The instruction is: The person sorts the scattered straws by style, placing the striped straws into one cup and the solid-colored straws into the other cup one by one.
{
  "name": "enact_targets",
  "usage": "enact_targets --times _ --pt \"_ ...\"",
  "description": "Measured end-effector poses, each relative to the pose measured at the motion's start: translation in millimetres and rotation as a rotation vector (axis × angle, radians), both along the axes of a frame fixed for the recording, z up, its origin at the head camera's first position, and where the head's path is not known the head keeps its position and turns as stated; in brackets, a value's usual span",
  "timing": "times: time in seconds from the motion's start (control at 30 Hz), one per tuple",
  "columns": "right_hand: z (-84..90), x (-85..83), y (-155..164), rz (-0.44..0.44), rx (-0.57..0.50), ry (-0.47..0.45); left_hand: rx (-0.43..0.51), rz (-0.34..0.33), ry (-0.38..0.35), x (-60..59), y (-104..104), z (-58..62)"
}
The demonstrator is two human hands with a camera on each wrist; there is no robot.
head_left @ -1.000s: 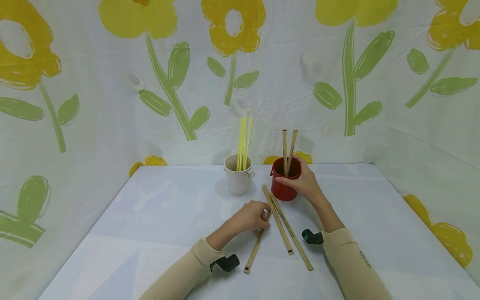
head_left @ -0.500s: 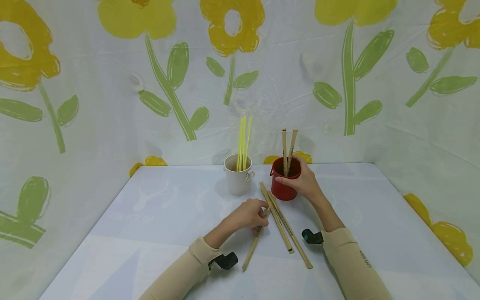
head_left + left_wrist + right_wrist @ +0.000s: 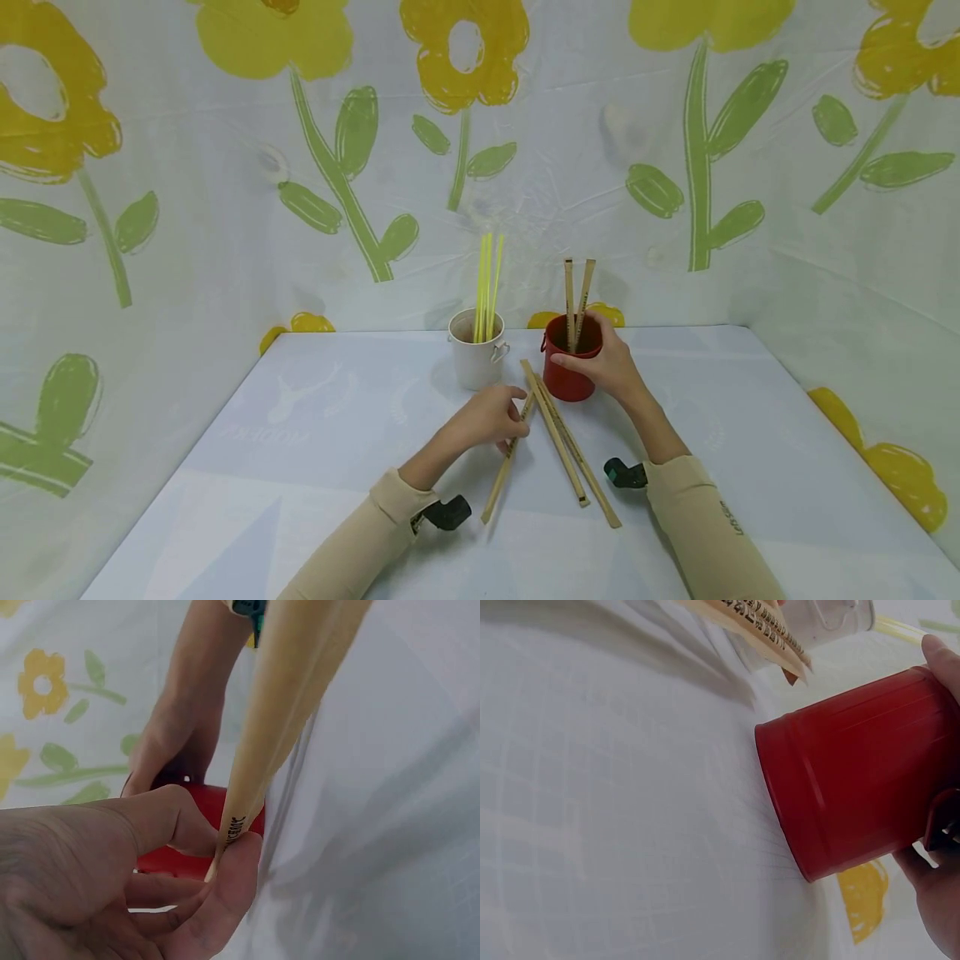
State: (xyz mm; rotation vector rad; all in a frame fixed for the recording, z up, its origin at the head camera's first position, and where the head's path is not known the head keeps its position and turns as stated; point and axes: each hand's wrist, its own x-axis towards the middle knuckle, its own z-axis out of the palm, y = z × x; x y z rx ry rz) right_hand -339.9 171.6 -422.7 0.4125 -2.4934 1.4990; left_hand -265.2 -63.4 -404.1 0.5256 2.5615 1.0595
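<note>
Head view: we see the left hand [image 3: 489, 419] with its fingers [image 3: 225, 889] pinching one stick [image 3: 507, 460], lifted at its far end beside two sticks [image 3: 564, 442] lying on the table [image 3: 300, 467]. Our right hand [image 3: 609, 367] has its fingers curled round the red cup [image 3: 564, 382], just beside the white cup [image 3: 476, 360].

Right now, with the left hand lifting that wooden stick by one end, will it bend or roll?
Probably stiff: the wooden stick stays straight, pinched at one end by the left hand. Its flat faces suggest sliding, not rolling. Likely light for a fingertip grip.
</note>
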Motion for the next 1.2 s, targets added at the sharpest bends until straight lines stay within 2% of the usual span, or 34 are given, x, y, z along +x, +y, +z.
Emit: enact_targets --times 0.2,0.37,0.57,1.07,1.2 --pt "0.5 -0.1 0.2 -0.003 0.011 0.008 0.001 0.015 0.049 -0.6 -2.1 5.6" --pt "0.7 0.5 0.9 0.002 0.01 0.012 -0.041 0.029 0.107 1.0 -2.0 9.6" --pt "0.6 0.8 1.1 0.005 0.006 0.006 -0.071 0.028 0.159 1.3 -3.8 9.4" --pt "0.1 -0.5 1.1 0.012 0.001 0.009 -0.088 0.034 0.174 -4.1 -7.5 9.5" --pt "-0.5 -0.7 1.2 0.006 0.004 -0.001 -0.089 0.025 0.157 -4.0 -7.5 11.2"
